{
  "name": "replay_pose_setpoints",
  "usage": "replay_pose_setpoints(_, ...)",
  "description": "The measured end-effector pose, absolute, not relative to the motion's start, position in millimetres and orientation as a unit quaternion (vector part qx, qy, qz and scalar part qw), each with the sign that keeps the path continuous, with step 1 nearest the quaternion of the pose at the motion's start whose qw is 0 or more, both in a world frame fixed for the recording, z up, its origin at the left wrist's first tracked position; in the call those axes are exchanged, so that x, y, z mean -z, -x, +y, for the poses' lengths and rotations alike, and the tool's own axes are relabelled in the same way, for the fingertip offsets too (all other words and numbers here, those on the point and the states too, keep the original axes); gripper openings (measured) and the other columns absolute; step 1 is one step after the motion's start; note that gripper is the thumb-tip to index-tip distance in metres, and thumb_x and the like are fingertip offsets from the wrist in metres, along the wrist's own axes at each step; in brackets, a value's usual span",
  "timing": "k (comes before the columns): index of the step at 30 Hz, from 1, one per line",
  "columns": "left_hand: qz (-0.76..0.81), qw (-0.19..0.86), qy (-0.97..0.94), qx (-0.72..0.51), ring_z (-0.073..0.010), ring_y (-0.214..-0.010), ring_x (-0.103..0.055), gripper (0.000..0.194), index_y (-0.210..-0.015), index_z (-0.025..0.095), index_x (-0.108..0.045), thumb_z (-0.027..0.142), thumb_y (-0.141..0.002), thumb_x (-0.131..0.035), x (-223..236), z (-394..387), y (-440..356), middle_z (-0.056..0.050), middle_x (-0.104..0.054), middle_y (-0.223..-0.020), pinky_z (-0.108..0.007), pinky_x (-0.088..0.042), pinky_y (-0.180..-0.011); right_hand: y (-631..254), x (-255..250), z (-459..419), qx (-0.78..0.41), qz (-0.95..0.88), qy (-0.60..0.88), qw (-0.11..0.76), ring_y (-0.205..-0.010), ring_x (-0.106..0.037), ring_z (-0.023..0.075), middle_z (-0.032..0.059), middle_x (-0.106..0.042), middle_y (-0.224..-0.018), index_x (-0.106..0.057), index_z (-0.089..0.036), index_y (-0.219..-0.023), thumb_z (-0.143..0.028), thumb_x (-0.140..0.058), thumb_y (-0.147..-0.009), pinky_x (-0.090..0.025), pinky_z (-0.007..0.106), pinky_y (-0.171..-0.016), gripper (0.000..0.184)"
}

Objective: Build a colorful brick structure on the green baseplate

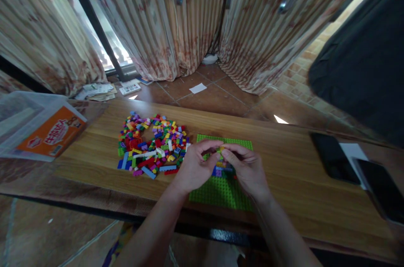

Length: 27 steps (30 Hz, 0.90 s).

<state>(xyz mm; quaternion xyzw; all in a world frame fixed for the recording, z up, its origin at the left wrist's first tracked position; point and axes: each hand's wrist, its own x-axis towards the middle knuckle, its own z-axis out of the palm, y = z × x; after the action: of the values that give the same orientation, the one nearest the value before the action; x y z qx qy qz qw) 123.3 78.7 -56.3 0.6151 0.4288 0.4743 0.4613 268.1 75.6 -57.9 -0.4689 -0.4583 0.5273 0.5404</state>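
A green studded baseplate [221, 193] lies on the wooden board. Over its upper middle, my left hand [197, 161] and my right hand [248, 166] meet with fingertips pinched together. Between them shows a small yellow toy brick [221, 149], partly covered by the fingers. Below the hands, several blue and purple bricks [218, 172] sit on the baseplate, partly hidden. A large pile of loose coloured bricks [154, 145] is spread to the left of my left hand.
A clear plastic box [28, 102] with an orange label stands at the far left. Two dark phones, one black phone [334, 157] and another [380, 189], lie at the right around a white paper [352, 153]. Striped curtains [195, 22] hang beyond the board.
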Motion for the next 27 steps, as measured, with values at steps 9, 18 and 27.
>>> replay_pose_setpoints(9, 0.439, 0.449, -0.614, -0.478, -0.0173, -0.083, -0.065, 0.023, -0.102, 0.015, -0.070, 0.016, -0.082, -0.060, 55.6, 77.1, -123.6, -0.007, -0.071, -0.095, -0.031, -0.053, -0.079, -267.0, 63.1, 75.2, -0.548, -0.451, 0.460, 0.534, -0.053, -0.056, 0.0087, -0.0022, -0.066, -0.061, -0.076, -0.022, -0.082, -0.033, -0.077, -0.071, -0.049, 0.021, -0.053, 0.016)
replay_pose_setpoints(18, 0.416, 0.444, -0.595, -0.525, -0.0168, -0.094, -0.063, 0.030, -0.112, 0.019, -0.064, 0.022, -0.083, -0.065, 56.6, 75.9, -124.7, -0.007, -0.067, -0.105, -0.030, -0.052, -0.084, -267.6, 62.2, 76.1, -0.503, -0.460, 0.460, 0.569, -0.064, -0.062, 0.0101, -0.0018, -0.072, -0.075, -0.075, -0.027, -0.089, -0.031, -0.075, -0.075, -0.054, 0.023, -0.063, 0.015)
replay_pose_setpoints(27, 0.456, 0.451, -0.590, -0.489, -0.0139, -0.080, -0.062, 0.012, -0.091, 0.017, -0.067, 0.024, -0.081, -0.067, 58.1, 76.3, -124.7, -0.003, -0.067, -0.085, -0.026, -0.051, -0.076, -266.6, 60.6, 75.0, -0.502, -0.467, 0.461, 0.564, -0.067, -0.062, 0.0103, -0.0022, -0.070, -0.075, -0.075, -0.027, -0.090, -0.031, -0.077, -0.071, -0.054, 0.023, -0.066, 0.020)
